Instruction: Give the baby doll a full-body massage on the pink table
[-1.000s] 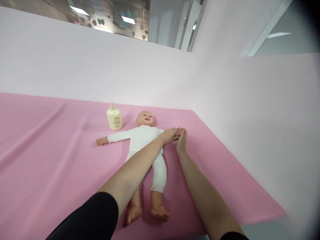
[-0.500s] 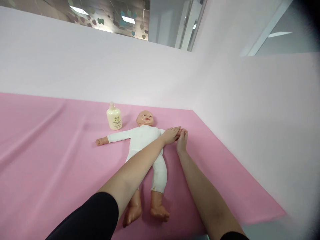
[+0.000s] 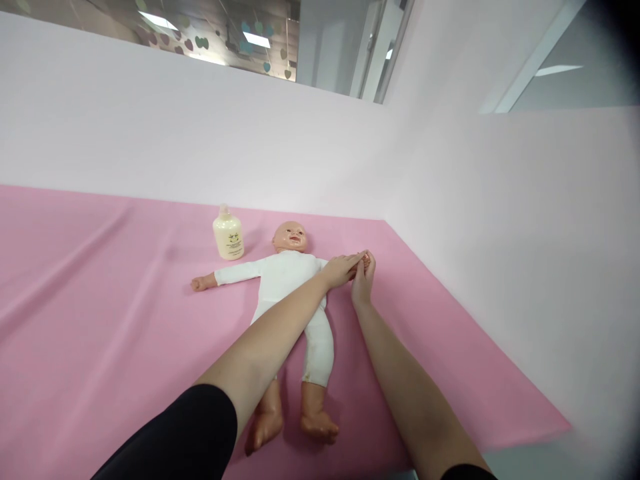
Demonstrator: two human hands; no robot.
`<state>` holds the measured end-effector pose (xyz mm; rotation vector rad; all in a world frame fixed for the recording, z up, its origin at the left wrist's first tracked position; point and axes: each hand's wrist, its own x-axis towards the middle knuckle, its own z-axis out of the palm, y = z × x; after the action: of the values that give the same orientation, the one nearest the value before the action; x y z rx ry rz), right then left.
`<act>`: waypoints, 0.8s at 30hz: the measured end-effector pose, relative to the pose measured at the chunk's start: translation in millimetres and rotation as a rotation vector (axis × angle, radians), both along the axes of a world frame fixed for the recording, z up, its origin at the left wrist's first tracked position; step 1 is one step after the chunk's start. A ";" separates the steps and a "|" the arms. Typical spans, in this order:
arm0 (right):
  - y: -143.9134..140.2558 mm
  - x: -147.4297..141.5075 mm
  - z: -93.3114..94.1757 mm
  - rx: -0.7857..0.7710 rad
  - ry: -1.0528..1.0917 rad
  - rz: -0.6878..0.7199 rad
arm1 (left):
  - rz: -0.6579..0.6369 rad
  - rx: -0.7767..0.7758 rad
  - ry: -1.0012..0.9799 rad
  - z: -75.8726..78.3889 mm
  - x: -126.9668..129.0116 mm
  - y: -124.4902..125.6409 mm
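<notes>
A baby doll (image 3: 290, 280) in a white bodysuit lies on its back on the pink sheet (image 3: 100, 320), head toward the far wall, arms spread. My left hand (image 3: 341, 269) reaches across the doll's chest and lies over its right-side forearm. My right hand (image 3: 363, 280) holds the doll's small hand at the end of that arm, fingers wrapped around it. The doll's hand is mostly hidden between my two hands. Its other arm stretches out to the left, untouched.
A cream lotion bottle (image 3: 229, 233) stands upright just left of the doll's head. Pale walls rise behind and on the right. The sheet's right edge runs diagonally toward the near right corner.
My right hand has lifted slightly and closed more around the doll's hand. My left hand has stayed almost in place on the forearm.
</notes>
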<state>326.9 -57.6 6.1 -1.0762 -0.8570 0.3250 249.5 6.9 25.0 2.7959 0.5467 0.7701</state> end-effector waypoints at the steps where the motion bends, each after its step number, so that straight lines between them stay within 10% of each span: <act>1: -1.3 -0.7 1.3 -0.016 -0.015 -0.025 | 0.002 -0.012 0.003 0.3 -0.4 -0.3; 24: -4.0 0.2 3.9 -0.042 -0.044 -0.088 | 0.093 -0.062 0.043 7.5 -3.9 -7.3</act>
<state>327.1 -61.6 10.0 -1.1602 -0.8419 0.2479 245.6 -0.4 32.6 2.7522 0.7005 0.6994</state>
